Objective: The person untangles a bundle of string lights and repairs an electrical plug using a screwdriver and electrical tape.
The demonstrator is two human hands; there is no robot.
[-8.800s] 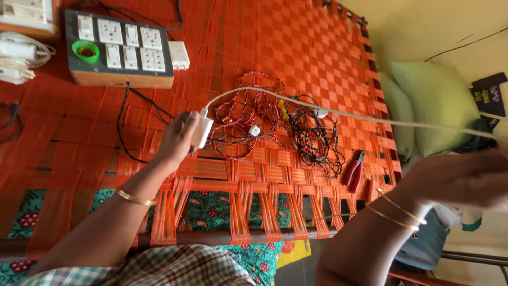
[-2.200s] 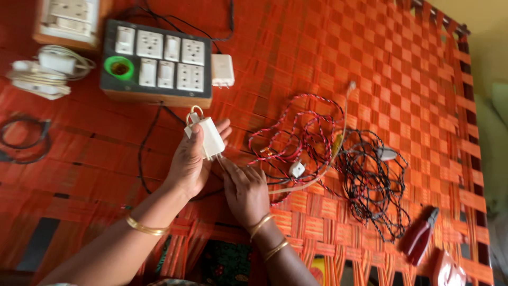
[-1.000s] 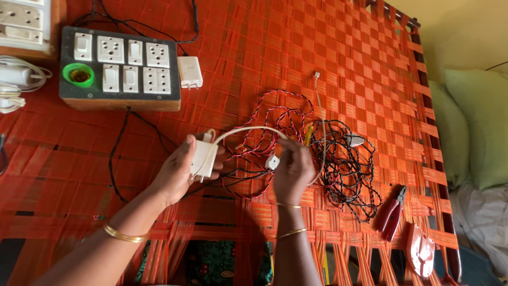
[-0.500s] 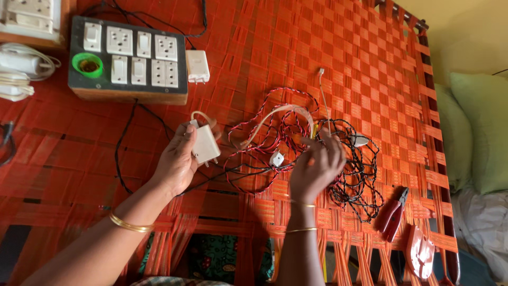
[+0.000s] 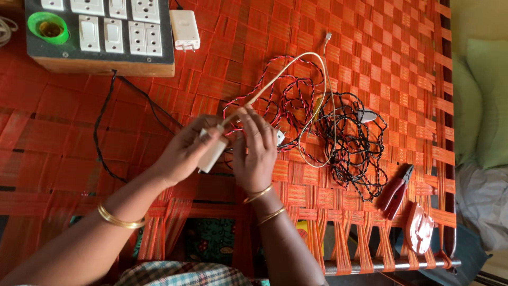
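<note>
Head view: the left hand grips a small white charger, tilted, its pale cable running up from between both hands, looping over the tangle of red and black wires and ending in a small plug beyond it. The right hand sits just beside the left, fingers pinching the cable where it leaves the charger. Half a second ago the right hand was apart, out over the wires; now it has come in against the charger. The switchboard lies well beyond the left hand, pliers off past the right.
</note>
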